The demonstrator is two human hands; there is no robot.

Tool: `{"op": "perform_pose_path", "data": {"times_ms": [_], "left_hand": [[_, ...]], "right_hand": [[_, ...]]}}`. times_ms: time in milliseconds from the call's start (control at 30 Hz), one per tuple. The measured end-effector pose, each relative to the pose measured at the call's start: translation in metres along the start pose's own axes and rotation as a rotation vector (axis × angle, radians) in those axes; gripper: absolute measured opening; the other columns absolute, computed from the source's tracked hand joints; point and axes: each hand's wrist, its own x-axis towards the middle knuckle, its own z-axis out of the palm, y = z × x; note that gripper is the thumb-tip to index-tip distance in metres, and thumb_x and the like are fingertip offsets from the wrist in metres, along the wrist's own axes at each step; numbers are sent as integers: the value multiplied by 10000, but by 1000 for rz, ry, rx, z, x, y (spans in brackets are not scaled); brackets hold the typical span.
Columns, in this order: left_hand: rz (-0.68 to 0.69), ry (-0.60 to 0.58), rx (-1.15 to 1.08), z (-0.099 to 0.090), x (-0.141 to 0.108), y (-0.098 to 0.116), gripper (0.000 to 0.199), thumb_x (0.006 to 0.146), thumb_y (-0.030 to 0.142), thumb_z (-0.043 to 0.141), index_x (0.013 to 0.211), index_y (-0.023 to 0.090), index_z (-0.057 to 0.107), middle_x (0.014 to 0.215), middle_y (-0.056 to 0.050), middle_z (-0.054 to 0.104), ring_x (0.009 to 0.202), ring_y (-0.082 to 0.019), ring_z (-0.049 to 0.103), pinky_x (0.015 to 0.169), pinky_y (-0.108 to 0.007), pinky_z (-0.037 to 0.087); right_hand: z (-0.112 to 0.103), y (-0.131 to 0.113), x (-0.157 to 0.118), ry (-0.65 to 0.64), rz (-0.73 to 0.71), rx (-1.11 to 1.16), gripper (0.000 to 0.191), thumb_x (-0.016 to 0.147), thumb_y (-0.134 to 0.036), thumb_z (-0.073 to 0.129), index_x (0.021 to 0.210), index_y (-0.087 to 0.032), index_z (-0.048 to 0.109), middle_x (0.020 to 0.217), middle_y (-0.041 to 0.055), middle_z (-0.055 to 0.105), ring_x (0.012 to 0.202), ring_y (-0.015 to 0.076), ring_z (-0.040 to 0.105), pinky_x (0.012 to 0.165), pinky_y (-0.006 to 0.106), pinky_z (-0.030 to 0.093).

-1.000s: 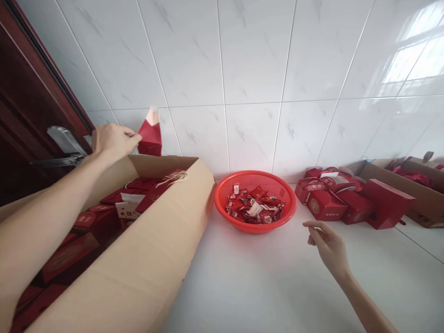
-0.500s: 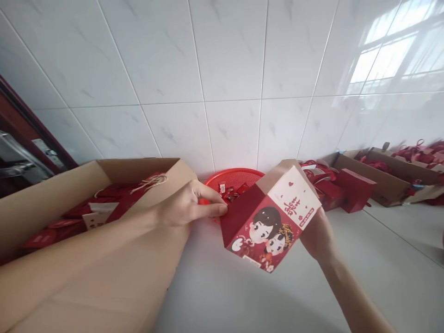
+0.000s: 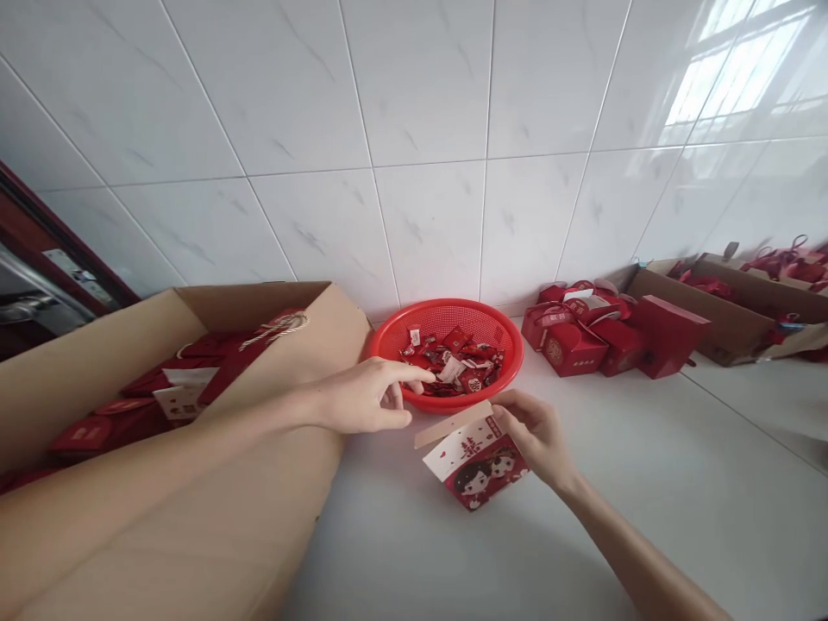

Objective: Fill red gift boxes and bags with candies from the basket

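My right hand [image 3: 534, 435] grips the upper edge of a red and white gift box [image 3: 475, 470], printed with two cartoon figures. The box is tilted over the counter, its pale top flap sticking up. My left hand [image 3: 375, 395] reaches over the near left rim of a red plastic basket [image 3: 446, 306], index finger stretched out and thumb apart, with nothing visible in it. Inside the basket lie many small wrapped candies [image 3: 456, 366], mostly red; the left fingertip is over their near left part, and I cannot tell whether it touches them.
A large cardboard box [image 3: 278, 466] holding red gift boxes stands on the left. Closed red gift boxes [image 3: 575, 345] sit right of the basket, beside a plain red box [image 3: 673, 336]. Farther right are cardboard trays [image 3: 724, 323] of red items. A tiled wall [image 3: 427, 86] runs behind.
The gift box has come down toward the counter and turned, uncovering the basket. My left hand has opened from a pinch and moved to the basket's rim.
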Motion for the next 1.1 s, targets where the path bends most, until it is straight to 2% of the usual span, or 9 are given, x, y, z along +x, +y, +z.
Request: {"op": "perform_pose_path", "data": {"times_ms": [67, 200, 300, 400, 533, 733, 867, 967, 1100], "left_hand": [[16, -2, 31, 2, -2, 6, 564, 795, 431, 662, 1320, 236, 597, 1074, -50, 721, 848, -189, 687, 719, -268, 524], [59, 12, 174, 6, -1, 13, 487, 777, 563, 681, 1119, 215, 685, 915, -38, 693, 774, -199, 641, 637, -273, 455], [112, 24, 189, 10, 2, 11, 263, 901, 420, 556, 953, 221, 719, 874, -27, 681, 750, -177, 614, 653, -268, 421], [150, -5, 139, 12, 3, 8, 280, 938, 315, 480, 818, 216, 712, 856, -18, 677, 754, -160, 603, 680, -259, 416], [105, -27, 159, 13, 3, 8, 237, 821, 410, 667, 945, 213, 712, 900, -25, 654, 746, -166, 592, 641, -257, 405], [65, -66, 28, 12, 5, 10, 268, 939, 305, 446, 863, 186, 673, 787, -7, 658, 697, -150, 602, 624, -246, 395], [-71, -135, -125, 11, 6, 11, 222, 932, 309, 439, 1087, 211, 562, 740, 41, 611, 536, -123, 596, 608, -250, 430], [-84, -173, -139, 11, 5, 10, 139, 925, 279, 429, 999, 217, 528, 738, 54, 579, 505, -112, 605, 608, -247, 424], [-50, -230, -108, 14, 5, 7, 148, 904, 275, 447, 889, 216, 581, 867, 26, 615, 559, -102, 603, 598, -239, 412]], "right_hand": [[6, 9, -1, 2, 23, 6, 307, 870, -469, 627, 793, -176, 678, 728, 41, 692, 651, 169, 628, 628, 273, 533], [10, 16, -4, 0, 54, 50, 305, 868, -475, 641, 811, -176, 672, 750, 39, 684, 668, 164, 619, 632, 269, 526], [11, 17, -7, -83, 85, 103, 306, 878, -485, 634, 848, -182, 662, 814, 49, 696, 739, 184, 649, 679, 286, 539], [13, 18, -10, -158, 81, 132, 290, 898, -477, 620, 903, -189, 652, 864, 51, 698, 802, 193, 664, 741, 303, 543], [15, 18, -11, -207, 65, 135, 288, 910, -474, 618, 940, -189, 634, 891, 56, 697, 787, 183, 659, 754, 316, 542], [21, 16, -13, -200, 85, 118, 272, 914, -455, 632, 907, -183, 624, 913, 79, 738, 794, 189, 681, 737, 313, 537], [23, 14, -14, -224, 78, 117, 257, 913, -439, 630, 906, -182, 626, 890, 72, 734, 780, 184, 673, 740, 314, 530], [23, 11, -13, -262, 96, 138, 266, 877, -443, 663, 896, -179, 633, 848, 55, 716, 764, 183, 656, 724, 307, 516], [24, 8, -10, -272, 212, 163, 345, 839, -513, 677, 882, -176, 622, 803, 43, 689, 773, 202, 643, 679, 300, 490]]}}
